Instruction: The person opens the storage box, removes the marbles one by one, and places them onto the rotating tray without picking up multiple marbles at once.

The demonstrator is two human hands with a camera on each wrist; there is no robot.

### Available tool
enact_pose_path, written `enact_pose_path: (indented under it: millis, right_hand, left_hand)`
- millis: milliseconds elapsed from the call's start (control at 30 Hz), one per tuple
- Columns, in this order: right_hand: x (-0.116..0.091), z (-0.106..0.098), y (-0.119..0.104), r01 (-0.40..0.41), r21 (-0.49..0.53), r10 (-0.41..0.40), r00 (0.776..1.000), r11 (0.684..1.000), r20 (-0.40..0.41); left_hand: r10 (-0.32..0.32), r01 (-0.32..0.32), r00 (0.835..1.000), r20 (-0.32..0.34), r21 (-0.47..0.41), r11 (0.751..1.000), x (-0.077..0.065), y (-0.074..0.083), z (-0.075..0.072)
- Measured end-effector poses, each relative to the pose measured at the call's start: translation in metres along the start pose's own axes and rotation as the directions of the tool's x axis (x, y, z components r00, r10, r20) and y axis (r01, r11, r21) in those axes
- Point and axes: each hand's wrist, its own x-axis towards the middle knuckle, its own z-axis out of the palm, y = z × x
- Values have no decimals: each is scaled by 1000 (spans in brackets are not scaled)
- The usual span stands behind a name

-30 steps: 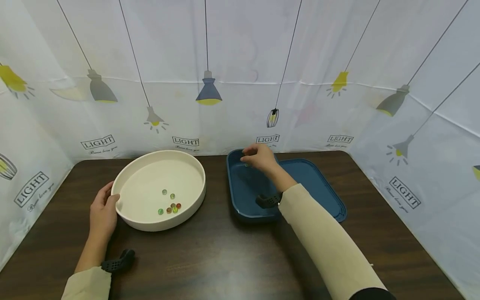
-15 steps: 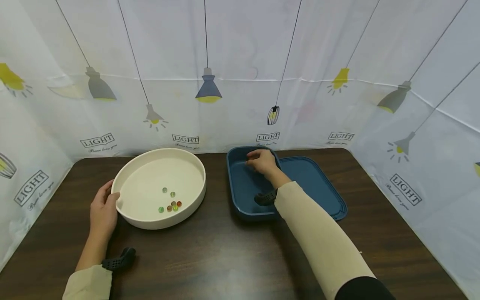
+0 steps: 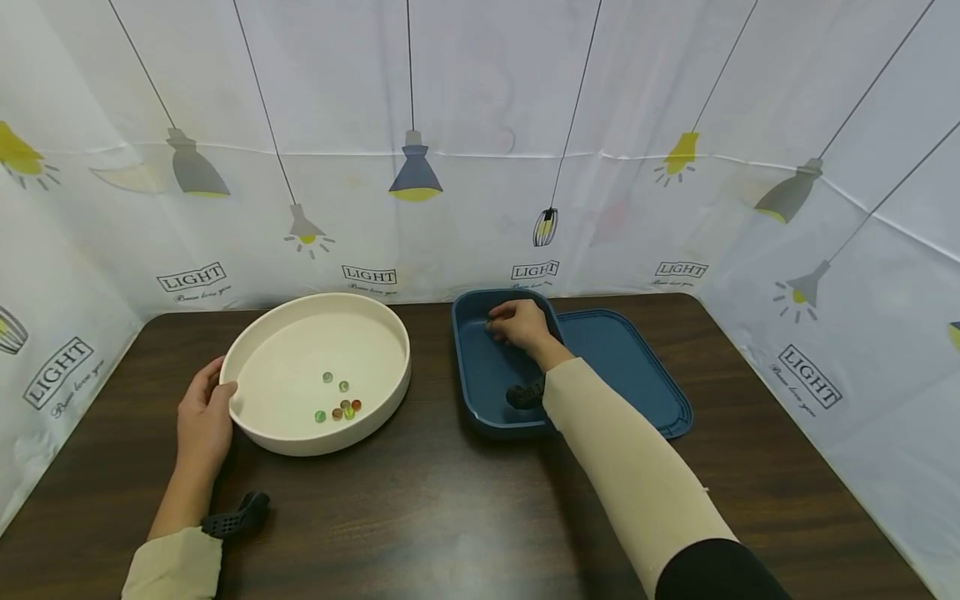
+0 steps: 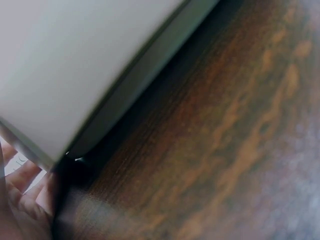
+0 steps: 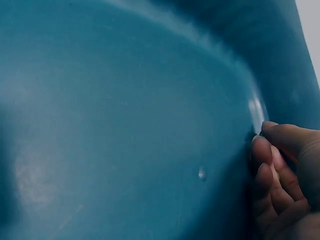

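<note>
My left hand (image 3: 202,425) grips the left rim of a round cream tray (image 3: 300,333), thumb over the edge. Several glass marbles (image 3: 343,410), green, yellowish and reddish, lie on the tray toward its front. Inside a deep blue rectangular container (image 3: 487,379), my right hand (image 3: 522,325) is low near the far end. In the right wrist view its thumb and forefinger tips pinch a small dark greenish marble (image 5: 257,135), mostly hidden by the fingers. A reddish patch shows behind those fingers; what it is I cannot tell.
A flat blue lid-like tray (image 3: 637,375) lies right of the container, partly behind the right forearm. All stand on a dark wooden table (image 3: 420,517). A white lamp-print curtain (image 3: 465,233) closes off the back and sides. A small shiny spot (image 5: 202,173) marks the container floor.
My right hand has lowered further into the blue container and closed its fingertips on the marble. The left hand stays on the tray's rim, and the marbles there have not moved.
</note>
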Motion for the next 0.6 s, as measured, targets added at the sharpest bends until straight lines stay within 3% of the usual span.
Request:
enact_pose_path:
  millis: [300,600]
  right_hand:
    - [2,2,-2,7,-104,-10,1000,995,-25]
    - [2,2,-1,22,-135,-21,1000,991,12]
  left_hand:
    - [-2,2,1000,-4,2,1000,1,4,0]
    - [-16,16,1000,2,7,1000,-2,1,1]
